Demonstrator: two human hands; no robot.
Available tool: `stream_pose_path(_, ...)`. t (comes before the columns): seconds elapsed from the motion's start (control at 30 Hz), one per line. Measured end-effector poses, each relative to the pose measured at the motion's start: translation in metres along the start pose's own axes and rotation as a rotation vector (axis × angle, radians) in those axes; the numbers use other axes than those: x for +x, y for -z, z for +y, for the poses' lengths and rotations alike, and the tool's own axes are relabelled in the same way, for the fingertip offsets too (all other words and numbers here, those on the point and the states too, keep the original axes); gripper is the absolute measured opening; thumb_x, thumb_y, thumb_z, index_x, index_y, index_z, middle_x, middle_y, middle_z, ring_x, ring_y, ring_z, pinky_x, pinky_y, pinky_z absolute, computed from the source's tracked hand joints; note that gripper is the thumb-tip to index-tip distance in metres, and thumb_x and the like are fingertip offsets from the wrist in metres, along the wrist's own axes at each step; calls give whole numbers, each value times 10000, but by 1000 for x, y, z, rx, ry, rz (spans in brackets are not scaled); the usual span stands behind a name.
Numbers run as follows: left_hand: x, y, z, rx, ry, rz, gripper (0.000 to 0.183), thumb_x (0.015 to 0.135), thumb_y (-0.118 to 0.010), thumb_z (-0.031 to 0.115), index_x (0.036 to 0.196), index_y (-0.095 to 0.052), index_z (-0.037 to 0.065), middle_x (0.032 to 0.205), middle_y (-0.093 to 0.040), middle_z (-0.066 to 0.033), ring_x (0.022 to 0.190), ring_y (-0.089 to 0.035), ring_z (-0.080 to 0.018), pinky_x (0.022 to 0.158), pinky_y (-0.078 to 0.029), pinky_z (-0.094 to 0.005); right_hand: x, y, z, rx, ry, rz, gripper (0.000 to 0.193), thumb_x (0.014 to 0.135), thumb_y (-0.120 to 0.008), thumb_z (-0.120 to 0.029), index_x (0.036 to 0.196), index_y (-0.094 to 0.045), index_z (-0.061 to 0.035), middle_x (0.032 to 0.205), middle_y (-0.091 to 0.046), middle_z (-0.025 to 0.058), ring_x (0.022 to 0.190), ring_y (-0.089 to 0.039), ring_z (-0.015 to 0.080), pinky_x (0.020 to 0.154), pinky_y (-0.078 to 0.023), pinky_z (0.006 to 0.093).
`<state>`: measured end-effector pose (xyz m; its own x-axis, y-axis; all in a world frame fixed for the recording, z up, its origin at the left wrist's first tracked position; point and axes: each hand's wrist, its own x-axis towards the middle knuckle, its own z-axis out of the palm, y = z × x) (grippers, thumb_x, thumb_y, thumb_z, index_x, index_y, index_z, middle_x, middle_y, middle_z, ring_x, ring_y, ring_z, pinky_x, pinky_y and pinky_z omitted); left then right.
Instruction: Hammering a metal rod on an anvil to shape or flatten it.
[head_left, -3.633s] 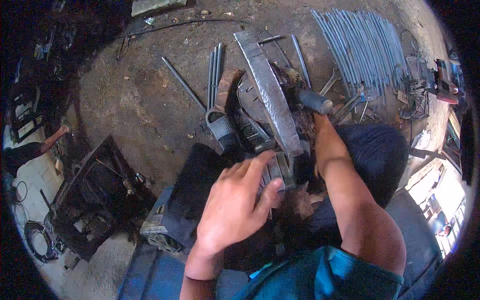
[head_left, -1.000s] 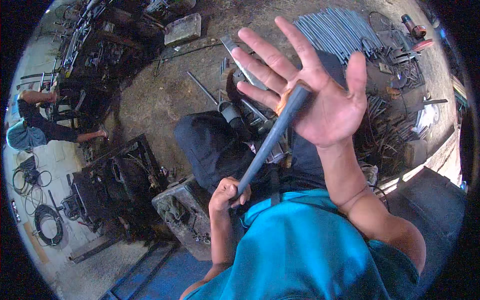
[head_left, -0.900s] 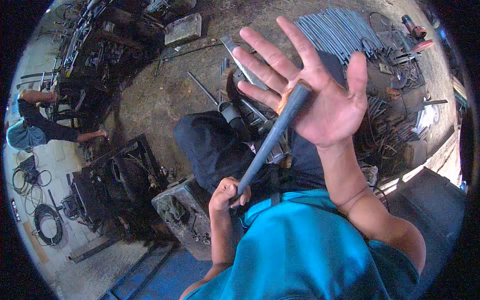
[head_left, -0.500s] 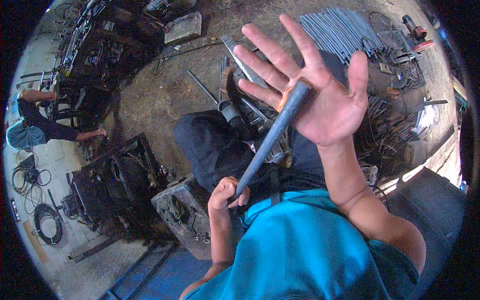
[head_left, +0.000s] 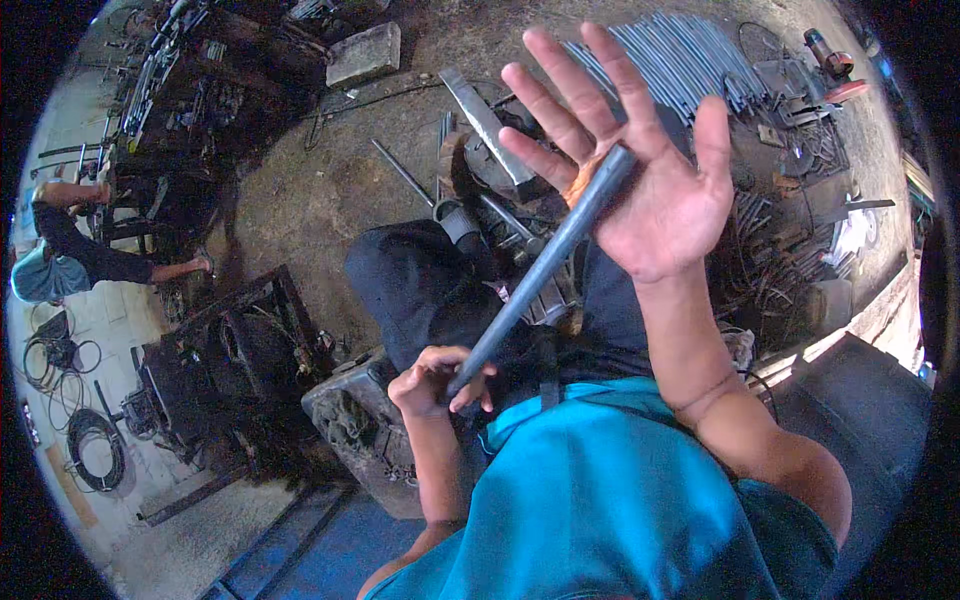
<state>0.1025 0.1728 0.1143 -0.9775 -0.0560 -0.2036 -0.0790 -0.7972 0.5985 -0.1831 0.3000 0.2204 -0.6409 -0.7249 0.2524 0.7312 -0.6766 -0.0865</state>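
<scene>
A dark grey metal rod (head_left: 548, 262) slants across my lap, its blunt far end in front of my right palm. My left hand (head_left: 436, 382) holds its near end, fingers partly loosened around it. With palm up and fingers spread, my right hand (head_left: 660, 205) is open. Whether the rod touches that palm, I cannot tell. An orange-brown patch (head_left: 585, 182) shows beside the rod's far end, against my right hand; its kind is unclear. Beyond my knees lies a long flat metal bar (head_left: 485, 125) on a round block (head_left: 490, 165).
Many thin metal rods (head_left: 675, 65) lie at the far right near an angle grinder (head_left: 835, 65). A rectangular block (head_left: 364, 56) sits at the back. Dark machinery (head_left: 235, 360) and a coiled cable (head_left: 95, 448) are on the left. Another person (head_left: 60, 265) is at far left.
My right hand has shifted slightly right and up. My left hand has moved a little left with the rod's near end, and its fingers have loosened.
</scene>
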Motion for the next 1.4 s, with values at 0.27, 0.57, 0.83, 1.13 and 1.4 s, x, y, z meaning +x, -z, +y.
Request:
stream_pose_path(0.27,0,-3,19,134,-121,-19,936,823,-500,626,1246,-420,-205,771,-623,-330,638,-654,-383,622,-573,-518,1,3,-5,42,23,56,806,970,-306,-635,1558,-175,-101,1615,-90,207,1496,-32,399,1195,-83,580)
stream_pose_path(0.57,-14,18,37,165,-209,-91,962,863,-411,683,1263,-428,-192,729,-628,-319,613,-652,-396,574,-551,-477,-6,15,12,-64,-21,-100,820,964,-253,-663,1545,-223,-86,1593,-160,239,1478,-154,411,1183,-140,580)
stream_pose_path(0.83,-21,32,46,227,-288,-187,891,922,-332,682,1309,-403,-117,759,-613,-339,592,-645,-444,569,-551,-549,-6,14,11,-95,-18,-122,819,965,-255,-663,1541,-233,-82,1590,-175,240,1475,-165,413,1183,-143,576)
stream_pose_path(1.13,-34,36,55,159,-243,72,864,938,-351,651,1340,-357,-115,999,-577,-452,584,-630,-495,522,-537,-539,-3,-1,18,-68,12,-117,792,960,-266,-654,1528,-270,-102,1576,-257,209,1449,-271,372,1171,-230,495)
stream_pose_path(1.4,-27,26,54,148,-368,172,808,939,-312,650,1262,-451,-78,905,-582,-469,451,-575,-399,315,-406,-322,4,-6,14,-85,51,-92,808,951,-257,-685,1547,-227,-141,1597,-211,185,1461,-218,408,1167,-214,563)
